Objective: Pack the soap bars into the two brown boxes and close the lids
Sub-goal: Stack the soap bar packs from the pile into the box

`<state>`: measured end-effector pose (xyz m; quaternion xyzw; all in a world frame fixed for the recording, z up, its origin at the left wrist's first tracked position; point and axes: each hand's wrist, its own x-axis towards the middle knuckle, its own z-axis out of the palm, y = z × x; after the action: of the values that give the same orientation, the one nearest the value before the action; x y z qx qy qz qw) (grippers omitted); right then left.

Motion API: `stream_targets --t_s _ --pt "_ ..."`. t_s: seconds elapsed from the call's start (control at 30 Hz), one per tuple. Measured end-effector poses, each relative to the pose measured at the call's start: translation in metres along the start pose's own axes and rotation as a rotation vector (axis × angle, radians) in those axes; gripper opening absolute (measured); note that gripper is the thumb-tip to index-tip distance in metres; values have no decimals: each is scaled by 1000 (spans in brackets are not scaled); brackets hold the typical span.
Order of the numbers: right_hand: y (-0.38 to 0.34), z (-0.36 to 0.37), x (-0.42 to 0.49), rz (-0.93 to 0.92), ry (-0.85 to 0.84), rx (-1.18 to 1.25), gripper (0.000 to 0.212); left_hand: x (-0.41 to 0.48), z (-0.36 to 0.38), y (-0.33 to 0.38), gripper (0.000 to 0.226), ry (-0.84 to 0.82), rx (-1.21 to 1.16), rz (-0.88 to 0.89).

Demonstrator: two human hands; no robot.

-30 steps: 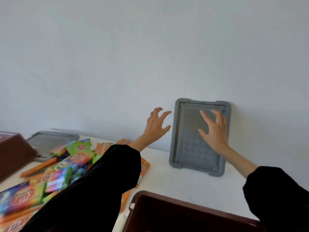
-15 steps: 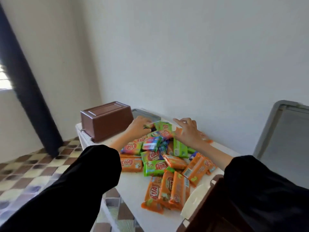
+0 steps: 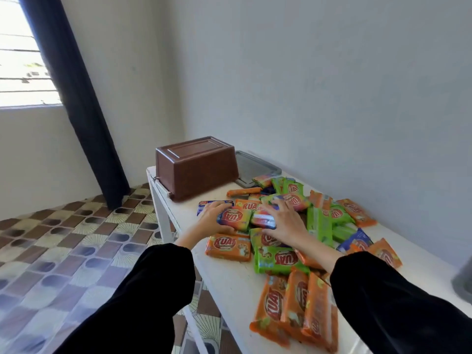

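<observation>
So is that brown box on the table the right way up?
Upside down: the brown box rests rim-down on the table, its closed, narrower base facing up.

1. Your light is daylight from the window point(image 3: 25, 52) at upper left, and its panes are blown out to near white.
2. The room is evenly bright, and the wall point(image 3: 319, 98) reads as a flat, soft grey-blue.
3. Shadows are faint, with only soft dark edges under the soap bars point(image 3: 281, 256).
4. Your black sleeves point(image 3: 143, 297) show almost no detail.
5. The wide lens bends the curtain point(image 3: 76, 98) and the floor tiles point(image 3: 51, 251) towards the edges.
6. The lower floor and a grey shape point(image 3: 463, 282) at the right edge are smeared, perhaps by motion.
7. Wrapper print at mid-frame reads clearly, with a slight sheen.
</observation>
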<state>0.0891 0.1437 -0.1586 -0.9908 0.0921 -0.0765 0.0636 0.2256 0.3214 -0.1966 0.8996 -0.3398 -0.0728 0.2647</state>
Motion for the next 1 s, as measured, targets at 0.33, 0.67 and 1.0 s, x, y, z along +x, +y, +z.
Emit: stream_targets --t_s 0.33,0.67,1.0 --pt "16 -22 -4 28 -152 -205 74 21 -5 -1 73 -85 239 169" --pt "-3 -25 -16 143 -96 -128 68 13 -18 13 87 -132 255 273" --pt "20 -95 -92 341 102 20 65 0 -42 99 76 -10 149 564"
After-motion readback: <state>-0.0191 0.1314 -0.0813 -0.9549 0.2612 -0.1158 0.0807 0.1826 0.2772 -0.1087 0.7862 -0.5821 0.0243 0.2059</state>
